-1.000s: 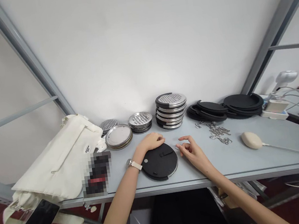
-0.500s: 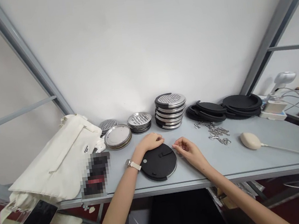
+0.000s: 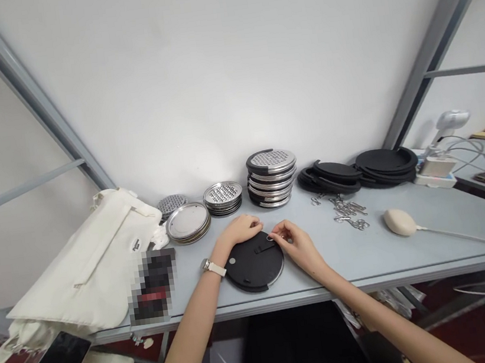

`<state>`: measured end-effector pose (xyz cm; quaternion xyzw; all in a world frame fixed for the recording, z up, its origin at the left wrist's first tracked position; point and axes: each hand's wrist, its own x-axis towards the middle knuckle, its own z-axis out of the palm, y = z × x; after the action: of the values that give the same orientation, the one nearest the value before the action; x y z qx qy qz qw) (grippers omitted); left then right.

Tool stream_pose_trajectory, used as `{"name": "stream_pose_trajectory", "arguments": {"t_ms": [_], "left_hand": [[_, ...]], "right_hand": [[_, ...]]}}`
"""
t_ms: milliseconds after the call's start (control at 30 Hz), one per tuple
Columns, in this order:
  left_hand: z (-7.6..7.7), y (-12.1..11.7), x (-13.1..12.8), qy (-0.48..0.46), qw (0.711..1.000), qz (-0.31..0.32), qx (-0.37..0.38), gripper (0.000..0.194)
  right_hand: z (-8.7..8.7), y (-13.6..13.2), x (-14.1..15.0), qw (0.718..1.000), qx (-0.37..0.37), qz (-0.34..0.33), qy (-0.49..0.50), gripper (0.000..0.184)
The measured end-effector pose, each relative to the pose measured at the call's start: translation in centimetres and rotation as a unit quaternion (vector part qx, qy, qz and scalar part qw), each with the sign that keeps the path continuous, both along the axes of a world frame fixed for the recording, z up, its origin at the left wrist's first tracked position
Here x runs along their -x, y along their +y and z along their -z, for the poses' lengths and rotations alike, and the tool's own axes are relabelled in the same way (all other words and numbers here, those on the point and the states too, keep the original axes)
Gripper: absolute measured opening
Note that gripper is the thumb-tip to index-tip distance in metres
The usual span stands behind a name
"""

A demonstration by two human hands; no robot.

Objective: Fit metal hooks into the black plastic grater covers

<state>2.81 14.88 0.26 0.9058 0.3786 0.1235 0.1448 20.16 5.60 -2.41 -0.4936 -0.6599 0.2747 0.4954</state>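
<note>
A black disc (image 3: pixel 252 271) is laid flat on the grey surface (image 3: pixel 359 249). Its far edge is partly covered by the left hand (image 3: pixel 238 231), whose fingers are curled; whether the disc is gripped by them cannot be told. At the disc's far right edge, a small metal ring (image 3: pixel 270 238) is pinched between the fingers of the right hand (image 3: pixel 298 248). Beyond the disc, a stack of metal-topped discs (image 3: pixel 273 180) is set; to its right, metal clips (image 3: pixel 348 209) are scattered; to its left, a white bag (image 3: pixel 78 262) is placed.
</note>
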Motion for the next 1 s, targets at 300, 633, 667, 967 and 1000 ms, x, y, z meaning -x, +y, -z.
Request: {"name": "stream_pose_trajectory", "arguments": {"t_ms": [300, 633, 667, 967, 1000], "left_hand": [[-0.1, -0.1, 0.0, 0.007, 1.0, -0.005, 0.001, 0.032], [-0.3, -0.2, 0.0, 0.002, 1.0, -0.004, 0.0, 0.029], [-0.3, -0.2, 0.0, 0.003, 1.0, -0.004, 0.0, 0.028], [-0.2, -0.2, -0.1, 0.007, 1.0, -0.007, 0.0, 0.03], [-0.2, -0.2, -0.1, 0.008, 1.0, -0.007, 0.0, 0.029]], "right_hand": [[0.3, -0.2, -0.1, 1.0, 0.011, -0.009, -0.017, 0.022], [0.4, -0.6, -0.8, 0.997, 0.045, -0.056, -0.012, 0.032], [0.4, -0.7, -0.9, 0.997, 0.048, -0.063, -0.006, 0.032], [0.2, -0.9, -1.1, 0.995, 0.024, -0.088, -0.033, 0.028], [0.2, -1.0, -1.1, 0.995, 0.016, -0.088, -0.044, 0.027]]}}
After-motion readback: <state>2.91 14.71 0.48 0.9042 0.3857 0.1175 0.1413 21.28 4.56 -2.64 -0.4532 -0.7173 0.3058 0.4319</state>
